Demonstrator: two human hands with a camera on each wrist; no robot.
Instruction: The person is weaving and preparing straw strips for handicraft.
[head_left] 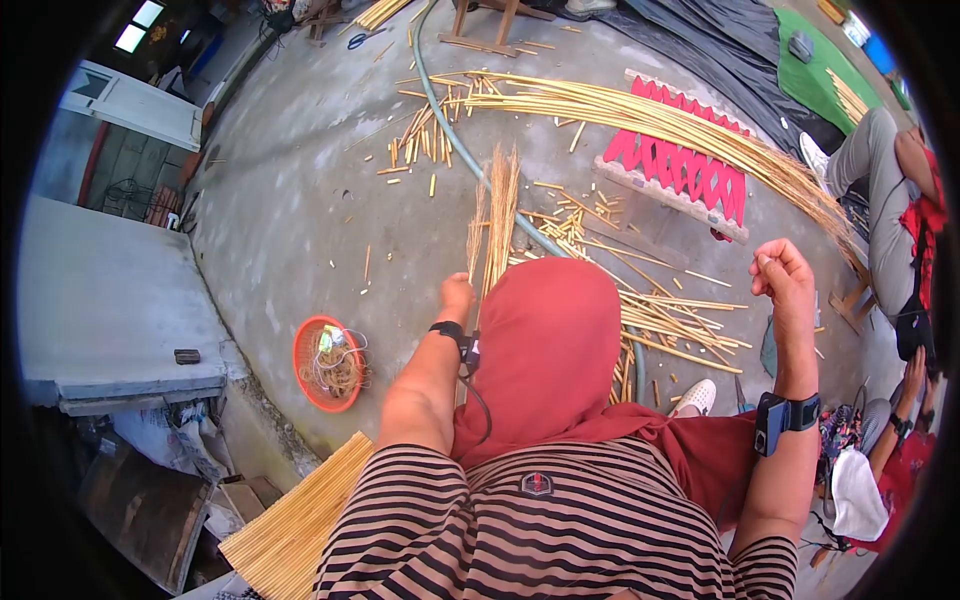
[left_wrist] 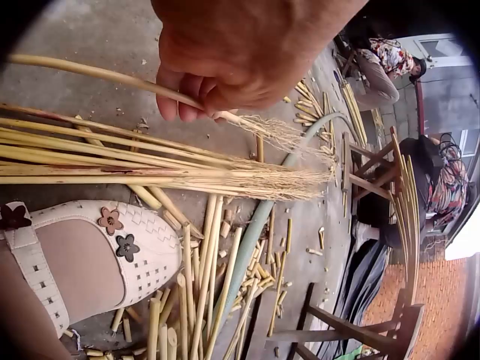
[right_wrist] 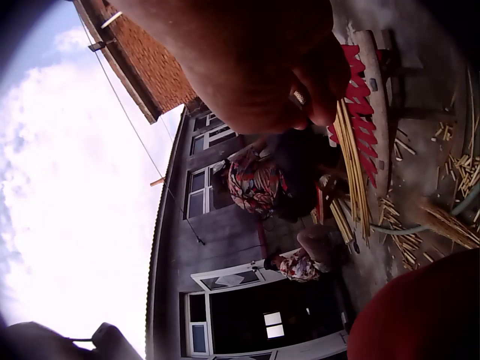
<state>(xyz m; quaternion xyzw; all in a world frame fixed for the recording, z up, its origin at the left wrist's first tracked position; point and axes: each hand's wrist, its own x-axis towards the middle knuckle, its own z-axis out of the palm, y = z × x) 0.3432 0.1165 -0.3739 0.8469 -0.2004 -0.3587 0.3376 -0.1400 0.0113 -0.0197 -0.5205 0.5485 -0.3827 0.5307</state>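
My left hand (head_left: 457, 293) pinches a single straw-coloured stalk (left_wrist: 90, 71) between thumb and fingers, its brushy tip fanning out past the hand in the left wrist view. Right beside it lies a bundle of similar stalks (left_wrist: 97, 165) with frayed tips, also seen in the head view as a brushy bundle (head_left: 503, 215). Off to the right, my right hand (head_left: 785, 275) is raised with its fingers curled and thumb against them; nothing shows in its grip. The head in the red head covering (head_left: 545, 340) hides the stalks' lower ends in the head view.
Cut stalk pieces (head_left: 575, 225) and longer loose stalks (head_left: 680, 325) litter the concrete around a hose (head_left: 455, 135). Long stalks rest across a rack with pink cloth (head_left: 690, 150). An orange basket (head_left: 327, 402) stands left. A patterned white shoe (left_wrist: 142, 232) is close below the bundle. Other people sit nearby.
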